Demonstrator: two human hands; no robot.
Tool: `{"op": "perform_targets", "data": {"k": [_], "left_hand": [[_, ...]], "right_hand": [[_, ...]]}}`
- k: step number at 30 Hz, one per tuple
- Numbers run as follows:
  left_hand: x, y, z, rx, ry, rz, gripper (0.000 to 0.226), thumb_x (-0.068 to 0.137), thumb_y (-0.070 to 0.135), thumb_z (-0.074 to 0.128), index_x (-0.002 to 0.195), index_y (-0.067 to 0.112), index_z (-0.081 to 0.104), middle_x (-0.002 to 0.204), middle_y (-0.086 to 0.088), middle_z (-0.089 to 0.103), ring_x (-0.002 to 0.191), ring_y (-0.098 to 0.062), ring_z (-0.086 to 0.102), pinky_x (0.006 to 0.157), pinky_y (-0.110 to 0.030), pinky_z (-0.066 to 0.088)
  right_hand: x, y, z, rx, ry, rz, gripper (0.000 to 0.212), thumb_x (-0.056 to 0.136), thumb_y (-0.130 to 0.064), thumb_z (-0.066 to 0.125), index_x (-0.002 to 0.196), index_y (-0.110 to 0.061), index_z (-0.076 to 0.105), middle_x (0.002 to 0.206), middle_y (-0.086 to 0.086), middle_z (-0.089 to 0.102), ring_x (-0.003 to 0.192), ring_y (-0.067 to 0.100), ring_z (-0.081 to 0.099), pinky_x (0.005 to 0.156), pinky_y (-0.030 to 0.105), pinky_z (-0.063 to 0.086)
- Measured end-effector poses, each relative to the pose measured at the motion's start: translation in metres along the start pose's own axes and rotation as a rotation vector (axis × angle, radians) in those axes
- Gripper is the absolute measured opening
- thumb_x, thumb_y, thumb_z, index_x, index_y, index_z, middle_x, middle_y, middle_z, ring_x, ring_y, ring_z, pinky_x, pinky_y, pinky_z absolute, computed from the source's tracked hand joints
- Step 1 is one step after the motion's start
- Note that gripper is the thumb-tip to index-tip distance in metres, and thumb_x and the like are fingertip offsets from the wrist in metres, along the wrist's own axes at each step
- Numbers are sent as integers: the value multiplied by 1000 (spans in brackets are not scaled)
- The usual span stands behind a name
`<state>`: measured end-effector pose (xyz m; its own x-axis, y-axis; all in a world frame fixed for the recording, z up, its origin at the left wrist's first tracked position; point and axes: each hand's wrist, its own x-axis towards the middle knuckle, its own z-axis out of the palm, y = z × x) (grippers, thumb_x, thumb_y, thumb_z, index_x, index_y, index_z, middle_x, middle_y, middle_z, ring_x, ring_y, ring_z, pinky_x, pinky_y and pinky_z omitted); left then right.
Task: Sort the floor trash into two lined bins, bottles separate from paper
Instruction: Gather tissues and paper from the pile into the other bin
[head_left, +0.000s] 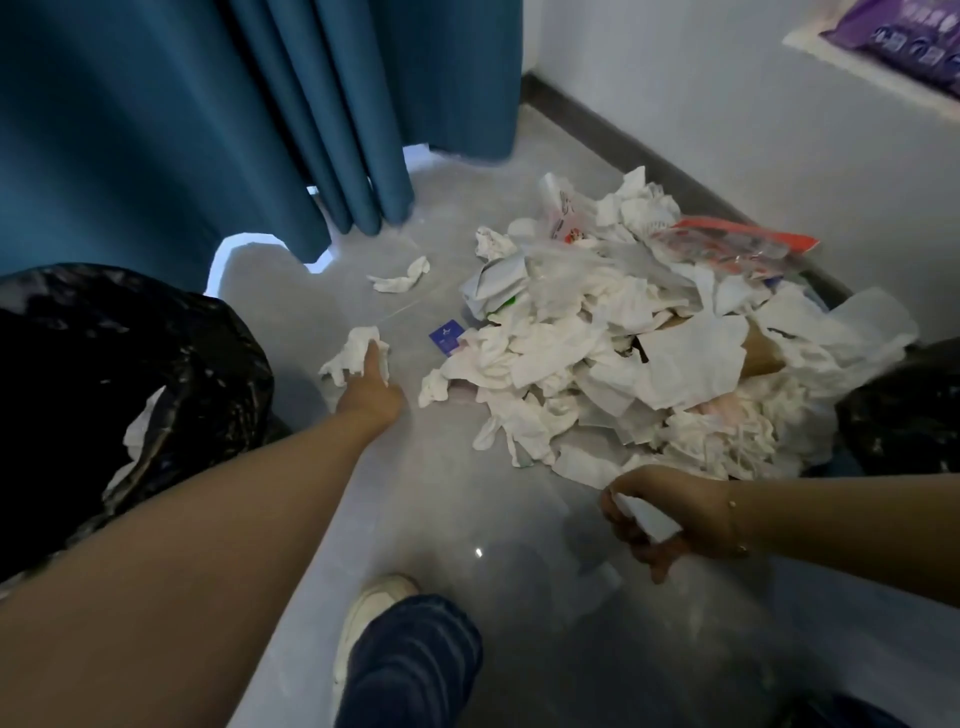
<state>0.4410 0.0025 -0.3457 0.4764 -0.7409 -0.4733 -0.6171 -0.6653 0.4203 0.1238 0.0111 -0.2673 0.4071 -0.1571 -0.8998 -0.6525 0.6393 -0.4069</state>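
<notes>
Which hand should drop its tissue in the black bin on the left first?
Left, probably. The left hand already grips a crumpled tissue beside that bin; the right hand holds paper farther away.

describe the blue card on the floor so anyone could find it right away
Start at the big heap of white paper beside the wall. At its left edge, on the bare grey floor, lies the blue card, right of the left hand. It is small, flat and blue, while everything around it is crumpled white.
</notes>
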Motion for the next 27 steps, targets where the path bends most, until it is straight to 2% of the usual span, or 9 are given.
{"op": "perform_targets", "data": {"k": [4,7,10,12,14,16,20,23,27], "left_hand": [[11,-9,1,250,-120,29,45,95,18,43,137,8,31,137,-26,41,119,-37,47,93,-33,38],[2,-11,13,242,-84,21,34,93,19,43,124,7,41,127,-25,47,112,-38,50,88,-33,40],[-18,-17,24,258,5,104,34,95,23,42,127,12,44,125,-21,49,109,-36,52,88,-35,43],[-20,-24,15,194,111,170,45,94,20,45,138,17,36,131,-20,46,114,-37,50,93,-38,42],[-4,-31,-2,84,130,103,65,93,16,48,150,21,15,146,-21,32,127,-39,40,102,-41,36],[16,-38,-17,132,91,32,69,95,15,47,151,15,7,151,-24,22,133,-40,33,107,-41,30],[24,-51,-12,368,19,69,41,97,15,41,136,0,39,135,-27,44,123,-40,44,100,-38,35],[-2,-54,8,454,30,133,35,98,23,38,128,6,43,122,-27,50,109,-40,51,89,-39,42],[-51,-56,20,433,84,292,39,100,29,37,138,21,40,130,-13,48,110,-29,53,87,-34,44]], "right_hand": [[-21,1,-2,157,-5,-40,45,88,-49,52,57,-16,51,56,2,41,47,13,37,42,20,36],[-25,12,-5,178,29,-153,31,78,-23,71,58,-12,50,51,5,42,39,13,39,35,18,31],[-21,31,-8,278,38,-244,29,74,6,67,71,-10,43,54,8,46,44,14,45,35,19,35],[-18,39,-5,317,87,-268,26,72,16,63,78,-4,48,59,9,56,49,15,55,40,22,44],[-14,48,0,365,145,-252,22,76,18,59,89,0,57,63,10,65,50,16,62,41,22,48],[-10,54,3,439,207,-231,23,84,11,56,101,-4,61,64,9,67,46,14,59,36,20,44],[6,62,0,597,274,-206,22,96,-6,47,115,-3,56,57,8,52,31,7,36,26,13,22],[14,64,-6,670,285,-151,23,98,-23,45,107,-5,57,48,2,38,28,5,27,27,9,15],[14,65,-10,784,164,-108,42,95,-45,39,87,-7,55,43,2,35,24,8,24,30,7,15]]}}
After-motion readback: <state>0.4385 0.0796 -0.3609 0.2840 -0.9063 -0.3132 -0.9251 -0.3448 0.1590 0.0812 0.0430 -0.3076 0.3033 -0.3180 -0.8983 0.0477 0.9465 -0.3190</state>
